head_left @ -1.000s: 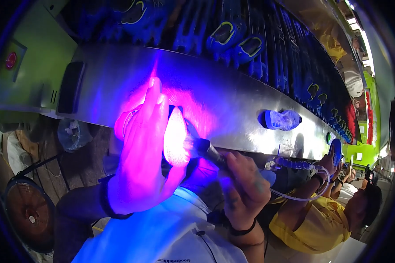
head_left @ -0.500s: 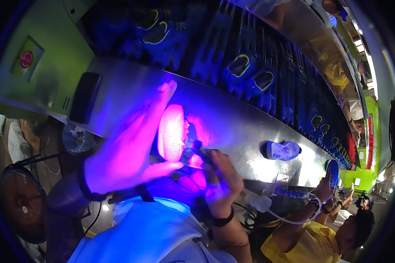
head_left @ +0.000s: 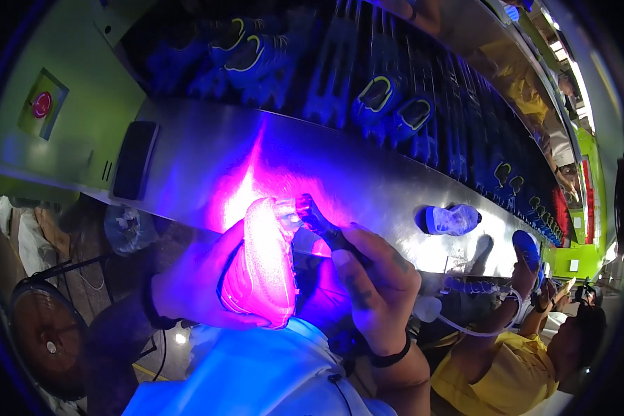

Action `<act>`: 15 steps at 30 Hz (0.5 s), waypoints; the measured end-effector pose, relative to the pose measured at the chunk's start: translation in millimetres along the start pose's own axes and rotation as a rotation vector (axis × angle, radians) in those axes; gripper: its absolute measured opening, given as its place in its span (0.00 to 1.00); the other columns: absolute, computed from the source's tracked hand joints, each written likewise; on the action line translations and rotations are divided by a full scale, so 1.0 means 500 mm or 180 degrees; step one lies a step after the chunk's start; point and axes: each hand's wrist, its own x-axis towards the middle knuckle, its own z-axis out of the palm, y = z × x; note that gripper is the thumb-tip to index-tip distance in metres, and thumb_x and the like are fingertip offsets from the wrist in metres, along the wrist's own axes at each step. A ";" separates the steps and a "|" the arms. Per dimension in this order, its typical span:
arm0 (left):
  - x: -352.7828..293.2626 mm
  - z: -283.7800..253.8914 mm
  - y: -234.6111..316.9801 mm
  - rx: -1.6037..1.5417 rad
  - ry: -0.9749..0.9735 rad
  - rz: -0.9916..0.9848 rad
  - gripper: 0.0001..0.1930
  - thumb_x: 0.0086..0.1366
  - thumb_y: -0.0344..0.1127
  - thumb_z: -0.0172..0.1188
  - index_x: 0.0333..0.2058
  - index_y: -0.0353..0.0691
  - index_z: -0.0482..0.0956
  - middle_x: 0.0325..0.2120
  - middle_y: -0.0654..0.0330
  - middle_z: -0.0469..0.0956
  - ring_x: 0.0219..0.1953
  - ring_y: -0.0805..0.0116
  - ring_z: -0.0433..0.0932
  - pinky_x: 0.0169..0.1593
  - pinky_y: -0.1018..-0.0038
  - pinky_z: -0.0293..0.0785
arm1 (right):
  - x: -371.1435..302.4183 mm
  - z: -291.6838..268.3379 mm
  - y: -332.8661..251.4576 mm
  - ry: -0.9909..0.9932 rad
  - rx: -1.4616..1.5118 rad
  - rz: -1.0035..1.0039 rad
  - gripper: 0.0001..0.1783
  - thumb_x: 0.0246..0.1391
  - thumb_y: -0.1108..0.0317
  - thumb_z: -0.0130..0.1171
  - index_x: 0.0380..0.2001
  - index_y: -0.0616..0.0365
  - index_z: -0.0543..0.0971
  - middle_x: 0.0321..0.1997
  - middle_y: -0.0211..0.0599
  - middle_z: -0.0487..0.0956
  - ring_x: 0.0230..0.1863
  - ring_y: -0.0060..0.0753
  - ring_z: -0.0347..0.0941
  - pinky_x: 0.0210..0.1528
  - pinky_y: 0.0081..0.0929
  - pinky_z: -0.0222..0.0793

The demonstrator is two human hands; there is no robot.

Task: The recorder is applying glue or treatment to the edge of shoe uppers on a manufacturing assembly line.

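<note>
A shoe [head_left: 260,274], glowing pink under violet light, is tilted upright over the near edge of the metal table. My left hand [head_left: 197,284] is closed around its left side and lower end. In my right hand [head_left: 385,284] is a dark-handled brush [head_left: 324,225], pinched between thumb and fingers. The brush's pale bristles are at the shoe's upper right edge, near its far end. Strong glare washes out the shoe's details.
A bluish shoe [head_left: 453,220] lies on the metal table [head_left: 388,180] to the right. Beyond it, dark rollers carry several shoes [head_left: 374,96]. A black slab [head_left: 135,161] sits at left by a green cabinet [head_left: 21,152]. At right, a yellow-shirted person [head_left: 496,374] holds a blue shoe [head_left: 525,251].
My left hand has drawn the shoe nearer and tipped it, its fingers now around it instead of stretched beside it. My right hand has shifted right, with the brush at the shoe's upper edge.
</note>
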 end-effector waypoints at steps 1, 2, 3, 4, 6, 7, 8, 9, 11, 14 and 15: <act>-0.006 0.004 0.006 0.0000 0.0038 -0.0152 0.63 0.41 0.51 0.86 0.69 0.32 0.56 0.61 0.48 0.70 0.62 0.57 0.73 0.63 0.59 0.72 | -0.002 -0.003 -0.004 -0.0021 -0.0019 0.0011 0.17 0.59 0.77 0.66 0.51 0.68 0.82 0.49 0.44 0.84 0.49 0.28 0.79 0.53 0.26 0.73; -0.010 0.006 -0.004 -0.0022 0.0059 -0.0157 0.63 0.41 0.51 0.86 0.69 0.32 0.56 0.61 0.48 0.70 0.62 0.57 0.73 0.63 0.59 0.72 | -0.007 -0.006 -0.008 -0.0068 -0.0198 0.0054 0.16 0.58 0.77 0.67 0.50 0.65 0.83 0.46 0.44 0.85 0.46 0.30 0.81 0.50 0.26 0.75; -0.012 0.002 -0.019 0.0209 0.0106 0.0098 0.63 0.41 0.50 0.86 0.69 0.31 0.56 0.61 0.48 0.70 0.62 0.57 0.73 0.64 0.59 0.71 | -0.009 -0.007 -0.013 -0.0111 -0.0376 0.0083 0.15 0.57 0.77 0.67 0.49 0.61 0.84 0.44 0.43 0.86 0.43 0.31 0.84 0.47 0.26 0.76; -0.015 -0.002 -0.026 0.0443 0.0154 0.0348 0.63 0.41 0.50 0.86 0.69 0.31 0.56 0.61 0.47 0.70 0.62 0.57 0.73 0.64 0.59 0.71 | -0.011 -0.008 -0.014 -0.0132 -0.0385 0.0078 0.15 0.57 0.77 0.67 0.49 0.61 0.84 0.44 0.43 0.86 0.43 0.31 0.84 0.47 0.26 0.76; -0.022 -0.007 -0.028 0.0482 0.0142 0.0131 0.63 0.41 0.50 0.86 0.69 0.31 0.55 0.61 0.48 0.70 0.62 0.57 0.73 0.64 0.59 0.71 | -0.018 -0.009 -0.010 -0.0191 -0.0201 0.0248 0.17 0.57 0.77 0.67 0.51 0.68 0.82 0.49 0.46 0.85 0.48 0.29 0.80 0.53 0.25 0.73; -0.024 -0.008 -0.028 0.0525 0.0105 -0.0087 0.63 0.41 0.50 0.86 0.70 0.31 0.55 0.61 0.48 0.70 0.62 0.58 0.73 0.64 0.59 0.71 | -0.022 -0.010 -0.002 -0.0202 -0.0208 0.0247 0.17 0.57 0.77 0.67 0.51 0.68 0.82 0.49 0.46 0.85 0.48 0.29 0.80 0.53 0.25 0.73; -0.024 -0.009 -0.025 0.0518 0.0112 -0.0087 0.63 0.41 0.50 0.86 0.70 0.31 0.55 0.61 0.48 0.70 0.62 0.58 0.73 0.64 0.59 0.71 | -0.025 -0.010 0.008 -0.0217 -0.0183 0.0167 0.18 0.57 0.78 0.67 0.51 0.68 0.82 0.48 0.45 0.85 0.48 0.29 0.80 0.53 0.25 0.73; -0.026 -0.010 -0.017 0.0565 0.0177 -0.0273 0.64 0.40 0.49 0.86 0.70 0.32 0.54 0.62 0.49 0.69 0.62 0.58 0.73 0.64 0.59 0.71 | -0.029 -0.009 0.012 -0.0232 -0.0153 0.0098 0.18 0.57 0.78 0.67 0.52 0.68 0.82 0.48 0.45 0.85 0.48 0.28 0.80 0.53 0.25 0.73; -0.029 -0.009 -0.014 0.0599 0.0230 -0.0470 0.65 0.40 0.49 0.86 0.71 0.32 0.53 0.62 0.49 0.69 0.62 0.59 0.73 0.64 0.59 0.71 | -0.035 -0.008 0.008 -0.0257 -0.0116 0.0259 0.19 0.57 0.78 0.67 0.52 0.68 0.82 0.48 0.45 0.85 0.48 0.28 0.80 0.53 0.25 0.73; -0.025 -0.006 -0.016 -0.0622 0.0332 -0.0778 0.69 0.43 0.58 0.83 0.72 0.30 0.47 0.67 0.36 0.62 0.68 0.44 0.67 0.68 0.52 0.66 | -0.048 -0.010 0.024 -0.0255 -0.0120 0.0301 0.19 0.57 0.79 0.66 0.53 0.67 0.82 0.48 0.45 0.85 0.48 0.29 0.80 0.53 0.25 0.73; -0.021 -0.013 -0.015 -0.0326 0.0276 -0.0609 0.67 0.44 0.50 0.84 0.73 0.31 0.46 0.66 0.44 0.63 0.67 0.53 0.67 0.68 0.56 0.66 | -0.051 -0.008 0.032 -0.0236 -0.0149 0.0175 0.20 0.57 0.79 0.66 0.53 0.67 0.82 0.49 0.45 0.85 0.48 0.29 0.80 0.53 0.25 0.73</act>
